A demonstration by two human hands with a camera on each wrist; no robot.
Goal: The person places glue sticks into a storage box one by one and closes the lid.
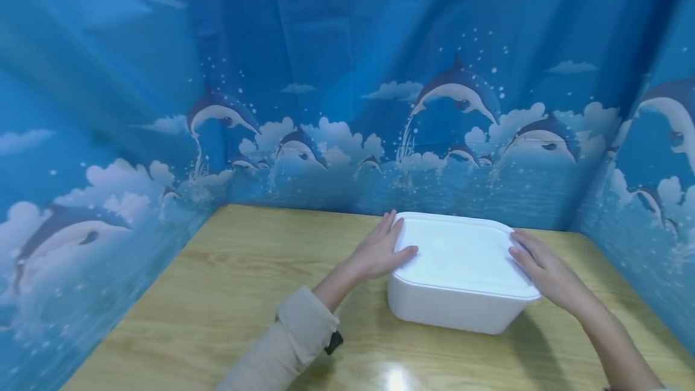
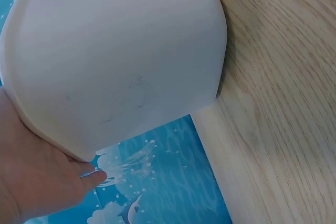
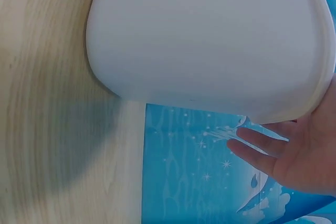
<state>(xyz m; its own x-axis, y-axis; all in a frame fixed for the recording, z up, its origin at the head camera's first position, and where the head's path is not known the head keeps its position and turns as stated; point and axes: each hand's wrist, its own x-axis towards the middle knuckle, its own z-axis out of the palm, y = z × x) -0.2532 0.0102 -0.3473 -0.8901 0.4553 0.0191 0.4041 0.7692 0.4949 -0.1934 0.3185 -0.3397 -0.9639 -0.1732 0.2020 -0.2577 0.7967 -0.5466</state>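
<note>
A white plastic storage box [image 1: 450,309] stands on the wooden table with its flat white lid [image 1: 461,252] on top. My left hand [image 1: 377,249] rests against the left rim, its thumb lying over the lid and its fingers pointing to the far corner. On the opposite side, my right hand [image 1: 551,273] touches the lid's right edge with extended fingers. The left wrist view shows faint smudges on the box's side wall [image 2: 121,56]. In the right wrist view the fingers [image 3: 257,142] reach past the rim, fairly straight. What the box contains is hidden.
The light wooden table [image 1: 233,294] extends widely to the left of the box. A blue curtain [image 1: 326,77] printed with dolphins hangs along the back and both sides, close behind the table's far edge. A dark object [image 1: 333,341] shows beneath the left sleeve's cuff.
</note>
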